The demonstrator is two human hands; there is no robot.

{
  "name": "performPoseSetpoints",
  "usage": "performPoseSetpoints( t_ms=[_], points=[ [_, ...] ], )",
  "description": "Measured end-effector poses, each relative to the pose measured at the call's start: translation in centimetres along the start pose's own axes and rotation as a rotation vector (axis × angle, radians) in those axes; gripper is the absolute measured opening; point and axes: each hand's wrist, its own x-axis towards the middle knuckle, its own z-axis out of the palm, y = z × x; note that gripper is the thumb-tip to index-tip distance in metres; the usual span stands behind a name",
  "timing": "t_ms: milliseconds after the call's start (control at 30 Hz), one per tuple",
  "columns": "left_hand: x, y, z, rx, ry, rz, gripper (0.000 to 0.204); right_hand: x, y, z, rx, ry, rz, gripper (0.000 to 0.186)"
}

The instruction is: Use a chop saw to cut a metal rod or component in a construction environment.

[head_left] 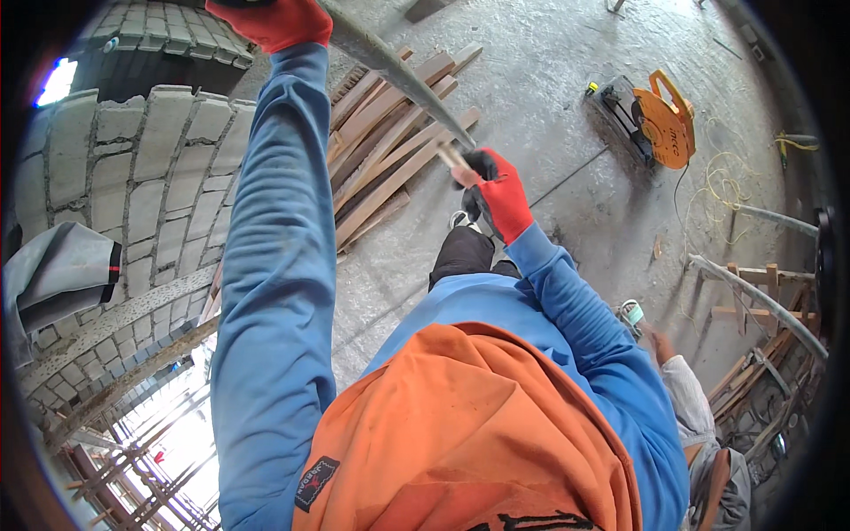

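Observation:
My left hand [276, 22], in a red and black work glove, is stretched far up at the top edge. Its fingers are mostly cut off by the frame, so their hold cannot be seen. Just right of it, a grey metal pole [390, 66] slants down toward my right hand [498, 196]. That hand wears the same kind of glove and is closed around a short piece of wood [457, 166], which looks slightly blurred. The wood piece is close to the pole's lower end; whether they touch is unclear.
Long wooden planks [390, 164] lie piled beyond my arms. An orange cut-off saw [666, 124] stands on the concrete floor near a yellow cable [722, 190]. A block wall [168, 168] with a hanging grey garment [57, 274] rises left. Another person's sleeve [689, 394] shows at lower right.

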Motion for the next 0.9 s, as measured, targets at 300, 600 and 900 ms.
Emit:
performPoseSetpoints(
  t_ms=[300, 600, 900],
  points=[
    [0.1, -0.7, -0.1, 0.055, 0.02, 0.065, 0.062, 4.0, -1.5, -3.3, 0.0, 0.178, -0.16, 0.021],
    [-0.1, -0.7, 0.2, -0.118, -0.006, -0.031, 0.065, -4.7, -5.3, -5.3, 0.403, -0.026, 0.073, 0.026],
    [-0.2, 0.6, 0.1, -0.293, -0.074, -0.055, 0.07, -10.3, -7.3, -5.1, 0.444, -0.14, 0.091, 0.038]
  ],
)
